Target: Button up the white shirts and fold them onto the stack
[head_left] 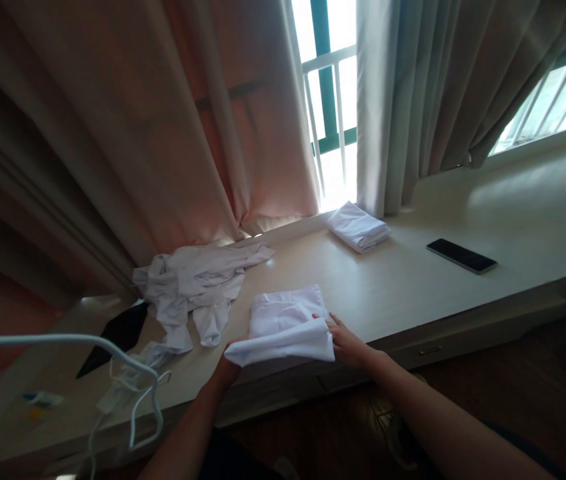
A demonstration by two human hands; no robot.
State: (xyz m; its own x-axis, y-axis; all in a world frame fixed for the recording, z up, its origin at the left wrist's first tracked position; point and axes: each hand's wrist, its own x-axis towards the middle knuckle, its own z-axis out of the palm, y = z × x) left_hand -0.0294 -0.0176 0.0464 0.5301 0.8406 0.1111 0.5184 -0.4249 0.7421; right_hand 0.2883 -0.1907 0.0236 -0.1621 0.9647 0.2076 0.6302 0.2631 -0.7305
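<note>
White folded cotton garment [285,320] is being creased mid-fold; left hand [227,370] and right hand [345,341] are both pinching its near edge, needing flattening next.

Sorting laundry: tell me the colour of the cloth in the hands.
White, plain; the folded cloth shows best in the head view, on the desk edge.

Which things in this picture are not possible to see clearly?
- Left hand, head view: its fingers are hidden under the folded white cloth.
- Small blue item, head view: blurred, kind unclear.
- Dark flat object, head view: in shadow, partly behind the white hanger.
- Crumpled white clothes: the number of pieces is unclear.
</note>
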